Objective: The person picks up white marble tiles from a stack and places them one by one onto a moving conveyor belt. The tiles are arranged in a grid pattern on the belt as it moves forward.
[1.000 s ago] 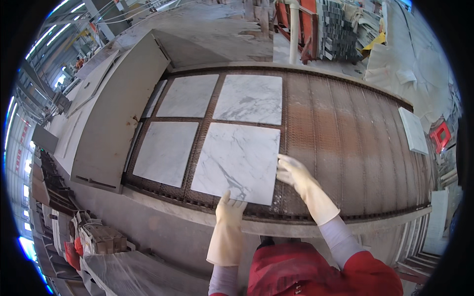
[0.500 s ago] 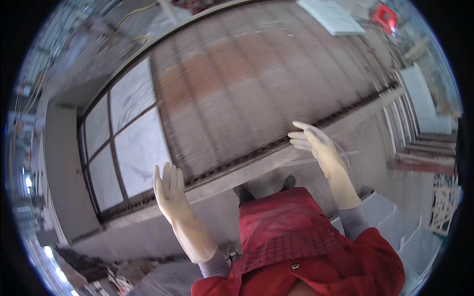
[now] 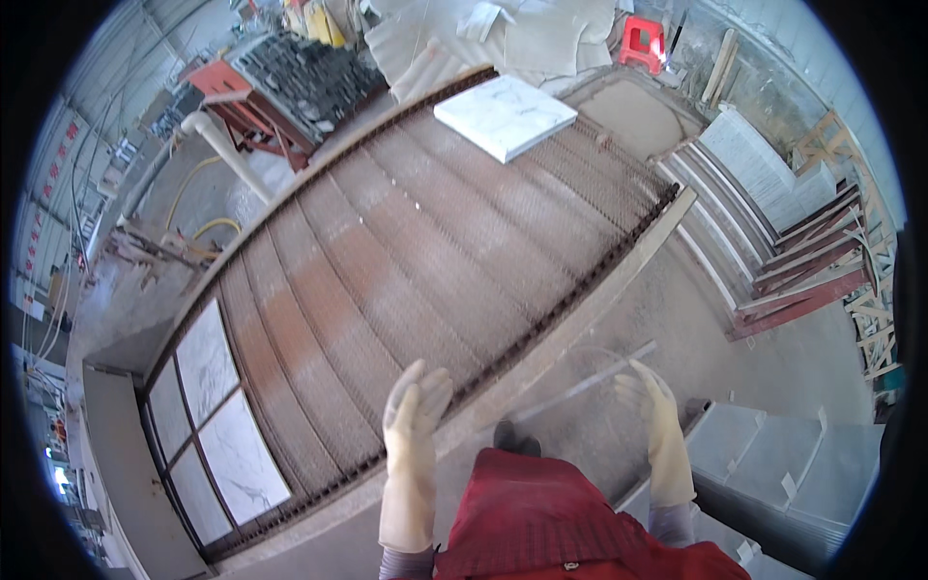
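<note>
Both of my hands wear cream rubber gloves and hold nothing. My left hand [image 3: 416, 411] is raised by the near edge of a wide ribbed conveyor bed [image 3: 387, 290], fingers stretched out. My right hand [image 3: 648, 401] hangs farther right above the floor, its fingers extended and apart from any object. Several white grey-veined tiles [image 3: 242, 452] lie side by side at the bed's left end, against a grey housing [image 3: 108, 411]. A stack of similar marble-look slabs [image 3: 505, 104] rests on the bed's far right end.
To my right are racked white slabs [image 3: 749, 145] on dark red frames [image 3: 807, 290] and grey wrapped stacks [image 3: 773, 454]. A red stool [image 3: 645, 43] stands at the back. Beyond the bed are a pale pipe [image 3: 227, 155] and a pile of dark pieces [image 3: 309, 77].
My view has swung rightward and up, bringing more of the far end into sight. Both hands appear lower, the left one farther right in the picture. They stay open.
</note>
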